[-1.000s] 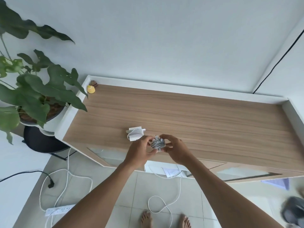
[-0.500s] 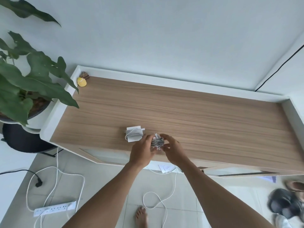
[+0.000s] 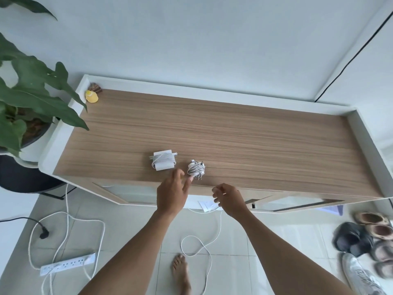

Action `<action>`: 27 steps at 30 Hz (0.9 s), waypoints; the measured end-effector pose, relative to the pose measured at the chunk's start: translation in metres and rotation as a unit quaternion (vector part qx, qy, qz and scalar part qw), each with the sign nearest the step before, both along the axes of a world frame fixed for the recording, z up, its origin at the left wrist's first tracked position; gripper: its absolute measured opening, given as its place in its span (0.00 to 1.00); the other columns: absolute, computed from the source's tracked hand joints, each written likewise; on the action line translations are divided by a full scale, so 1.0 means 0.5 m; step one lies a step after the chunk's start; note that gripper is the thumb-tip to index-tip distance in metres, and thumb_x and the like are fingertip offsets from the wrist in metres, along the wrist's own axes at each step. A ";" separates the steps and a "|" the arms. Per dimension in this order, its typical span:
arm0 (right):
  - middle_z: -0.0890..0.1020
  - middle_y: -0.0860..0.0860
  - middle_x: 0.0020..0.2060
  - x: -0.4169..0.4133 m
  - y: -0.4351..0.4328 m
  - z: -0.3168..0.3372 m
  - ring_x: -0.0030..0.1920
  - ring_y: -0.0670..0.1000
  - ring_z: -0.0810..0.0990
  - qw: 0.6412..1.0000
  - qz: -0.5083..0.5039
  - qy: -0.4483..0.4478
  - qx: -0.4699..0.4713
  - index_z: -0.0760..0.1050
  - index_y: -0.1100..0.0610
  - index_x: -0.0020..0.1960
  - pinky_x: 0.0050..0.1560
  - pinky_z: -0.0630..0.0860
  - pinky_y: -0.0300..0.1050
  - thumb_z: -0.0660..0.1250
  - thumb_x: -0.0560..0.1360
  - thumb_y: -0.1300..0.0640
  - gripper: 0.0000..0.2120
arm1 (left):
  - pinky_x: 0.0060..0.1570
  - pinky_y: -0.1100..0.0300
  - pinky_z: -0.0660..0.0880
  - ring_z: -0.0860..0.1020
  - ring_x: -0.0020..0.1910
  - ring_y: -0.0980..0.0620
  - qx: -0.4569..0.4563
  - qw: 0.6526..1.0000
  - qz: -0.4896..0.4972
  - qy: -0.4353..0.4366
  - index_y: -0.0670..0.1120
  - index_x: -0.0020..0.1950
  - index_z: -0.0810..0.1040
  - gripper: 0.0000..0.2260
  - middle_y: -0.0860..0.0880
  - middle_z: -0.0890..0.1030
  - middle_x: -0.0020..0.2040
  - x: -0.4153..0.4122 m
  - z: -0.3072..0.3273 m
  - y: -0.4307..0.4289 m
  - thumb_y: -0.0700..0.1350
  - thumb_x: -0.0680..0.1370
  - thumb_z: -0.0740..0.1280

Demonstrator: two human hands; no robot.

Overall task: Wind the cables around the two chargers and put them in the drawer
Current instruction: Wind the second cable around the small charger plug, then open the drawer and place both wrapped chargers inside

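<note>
Woodgrain is running lengthwise across the desk (image 3: 234, 133), a long top edged by a raised white rim along the back and both ends, standing against a pale wall. Two wound chargers are lying on it near the front edge: the square charger (image 3: 163, 163) with its white cable wrapped flat around it, and just to its right, apart from it, the smaller charger (image 3: 196, 169) bundled in a rounder tangle of cable.

The left hand (image 3: 171, 193) is reaching over the front edge with its grip loosely apart, one fingertip (image 3: 190, 179) touching or nearly touching the lower left of the smaller charger, holding nothing. The right hand (image 3: 229, 200) is hanging in front of the desk's front edge, fingers curled inward, grip loosely together on nothing that shows.

A small yellow object (image 3: 91, 96) is sitting in the back left corner of the desk beside something brown. A leafy plant (image 3: 27, 99) in a dark pot is standing off the left end, leaves overhanging the rim.

Below, the floor is pale tile. A white power strip (image 3: 68, 263) is lying at lower left amid looping white cords, with a black plug (image 3: 43, 233) nearby. Another loose white cable (image 3: 204, 248) is trailing down from under the desk front and curling near a bare foot (image 3: 180, 273). Several shoes (image 3: 365, 237) are clustered at the right. A thin black wire (image 3: 350, 60) is running up the wall corner at upper right.
</note>
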State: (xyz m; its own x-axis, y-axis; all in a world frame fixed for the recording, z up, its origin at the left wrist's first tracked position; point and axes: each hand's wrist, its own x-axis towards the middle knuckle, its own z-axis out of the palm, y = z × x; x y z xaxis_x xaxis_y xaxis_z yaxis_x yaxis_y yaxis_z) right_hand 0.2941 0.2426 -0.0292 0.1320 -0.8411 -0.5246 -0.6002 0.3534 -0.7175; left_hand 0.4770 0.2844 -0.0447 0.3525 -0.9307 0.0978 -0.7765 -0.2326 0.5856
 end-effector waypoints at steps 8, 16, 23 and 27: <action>0.75 0.49 0.60 -0.047 0.055 0.001 0.60 0.50 0.72 0.977 0.070 0.128 -0.155 0.71 0.54 0.64 0.54 0.72 0.46 0.61 0.78 0.58 0.15 | 0.41 0.52 0.77 0.79 0.36 0.44 0.279 0.893 0.094 0.340 0.41 0.52 0.76 0.17 0.46 0.81 0.37 -0.059 -0.090 0.075 0.53 0.82 0.56; 0.67 0.49 0.69 -0.047 0.037 -0.045 0.69 0.52 0.65 0.926 0.211 0.207 -0.235 0.64 0.56 0.71 0.64 0.71 0.49 0.64 0.76 0.57 0.24 | 0.52 0.47 0.76 0.79 0.53 0.39 0.234 0.570 0.345 0.708 0.41 0.69 0.69 0.26 0.38 0.79 0.59 -0.108 -0.165 0.001 0.59 0.83 0.48; 0.73 0.49 0.66 -0.055 0.024 -0.055 0.65 0.52 0.70 0.910 0.194 0.229 -0.285 0.70 0.56 0.68 0.63 0.69 0.47 0.64 0.75 0.59 0.20 | 0.67 0.44 0.69 0.69 0.71 0.39 0.129 0.404 0.411 0.807 0.48 0.76 0.61 0.34 0.41 0.69 0.73 -0.120 -0.244 -0.044 0.68 0.78 0.48; 0.75 0.46 0.63 -0.075 0.021 -0.064 0.63 0.50 0.72 0.919 0.162 0.214 -0.288 0.73 0.53 0.65 0.58 0.72 0.45 0.63 0.74 0.64 0.20 | 0.63 0.45 0.70 0.69 0.72 0.44 0.090 0.359 0.448 0.814 0.47 0.72 0.67 0.34 0.42 0.71 0.70 -0.101 -0.277 -0.066 0.69 0.76 0.50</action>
